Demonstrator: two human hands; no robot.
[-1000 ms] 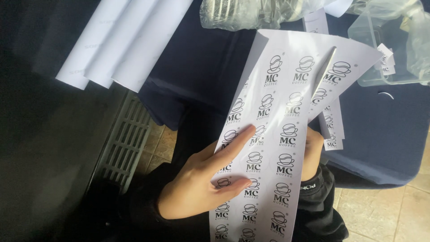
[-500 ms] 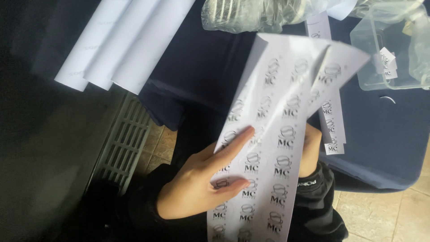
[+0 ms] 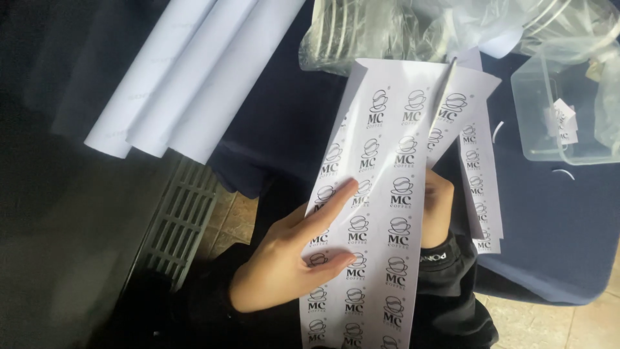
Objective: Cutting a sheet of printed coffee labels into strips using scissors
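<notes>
My left hand [image 3: 290,258] grips a long white sheet of printed round-logo stickers [image 3: 387,194], thumb on its face and fingers spread along its left edge. The sheet stands up in front of me, split near the top into two strips. A thin grey scissor blade [image 3: 449,74] shows in that slit. My right hand [image 3: 439,207] sits behind the sheet's right edge, closed, in a black sleeve, and is mostly hidden. A narrower cut strip of the same stickers [image 3: 481,187] lies on the navy-covered table [image 3: 555,245] just beyond.
Three rolled white sheets [image 3: 187,77] lie at the table's upper left. A clear plastic bag of stacked lids [image 3: 387,32] and a clear plastic box [image 3: 568,110] stand at the back. A grey slatted grille [image 3: 184,213] and tiled floor [image 3: 549,323] lie below.
The sticker sheet has shifted slightly and now stands a little straighter. Both hands keep the same hold.
</notes>
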